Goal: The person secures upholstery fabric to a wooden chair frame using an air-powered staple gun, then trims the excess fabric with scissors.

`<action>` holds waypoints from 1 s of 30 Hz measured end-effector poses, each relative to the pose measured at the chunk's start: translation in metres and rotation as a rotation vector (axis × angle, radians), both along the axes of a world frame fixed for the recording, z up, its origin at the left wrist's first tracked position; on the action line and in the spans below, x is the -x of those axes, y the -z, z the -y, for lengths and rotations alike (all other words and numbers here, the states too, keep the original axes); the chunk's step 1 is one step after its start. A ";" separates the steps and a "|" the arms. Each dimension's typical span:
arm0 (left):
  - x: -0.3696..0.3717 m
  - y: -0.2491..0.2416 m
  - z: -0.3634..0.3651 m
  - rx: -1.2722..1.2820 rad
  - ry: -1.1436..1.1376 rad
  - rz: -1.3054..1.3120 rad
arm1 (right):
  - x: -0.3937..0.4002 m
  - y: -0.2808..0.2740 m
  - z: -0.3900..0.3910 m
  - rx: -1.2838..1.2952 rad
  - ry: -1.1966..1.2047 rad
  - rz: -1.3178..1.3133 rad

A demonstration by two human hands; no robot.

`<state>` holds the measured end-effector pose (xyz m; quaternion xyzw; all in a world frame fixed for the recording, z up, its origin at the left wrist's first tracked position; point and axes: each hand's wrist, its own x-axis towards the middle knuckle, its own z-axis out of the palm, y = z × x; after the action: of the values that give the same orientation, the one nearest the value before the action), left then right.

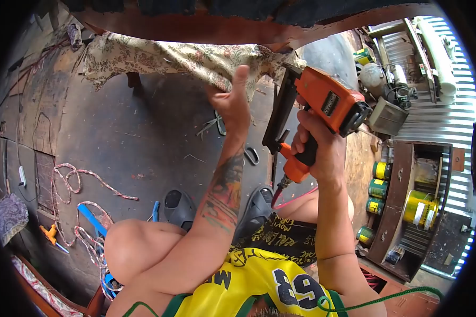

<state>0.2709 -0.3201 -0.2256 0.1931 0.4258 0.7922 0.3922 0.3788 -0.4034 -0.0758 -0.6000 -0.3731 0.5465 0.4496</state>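
My right hand (pixel 318 138) is wrapped round the black grip of an orange pneumatic staple gun (pixel 322 98), its long dark magazine pointing up and to the left. A hose runs from the bottom of its handle. My left hand (pixel 234 103) is raised in front of the floral fabric (pixel 169 58), thumb stretched upward and apart from the fingers, which are partly blurred. The fabric hangs beneath the curved wooden frame (pixel 195 27) of a piece of furniture close above. Fingertips of my left hand overlap the fabric in this view.
Scissors (pixel 211 126) lie on the dark floor beyond my feet. A patterned rope (pixel 71 177) coils at the left, near an orange-handled tool (pixel 48 232). At the right stand several green and yellow cans (pixel 378 188) and a wooden cabinet (pixel 394 211) against corrugated metal.
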 end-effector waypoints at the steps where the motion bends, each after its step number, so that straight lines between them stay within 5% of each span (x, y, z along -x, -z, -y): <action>1: 0.002 -0.004 0.003 0.043 -0.016 0.033 | -0.001 -0.002 0.001 0.009 0.003 0.002; 3: 0.009 -0.039 0.006 -0.252 -0.201 0.384 | -0.006 -0.005 0.004 0.003 -0.012 0.017; 5: 0.006 -0.063 0.008 -0.162 -0.208 0.368 | -0.009 -0.007 0.005 -0.038 0.000 0.053; 10: -0.027 -0.108 0.017 -0.059 -0.001 -0.160 | -0.015 -0.012 0.010 -0.073 0.074 0.012; 16: -0.050 -0.118 -0.002 -0.107 -0.073 -0.349 | -0.035 -0.003 0.017 -0.073 0.148 -0.026; 19: -0.051 -0.115 -0.002 -0.028 -0.097 -0.754 | -0.032 -0.002 0.020 -0.043 0.180 0.020; 30: -0.043 -0.129 0.013 -0.048 -0.034 -0.553 | -0.003 -0.015 0.021 -0.090 0.188 0.077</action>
<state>0.3144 -0.3331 -0.0968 0.4041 0.5010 0.7257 0.2430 0.3813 -0.4243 -0.0608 -0.6321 -0.3566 0.4610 0.5107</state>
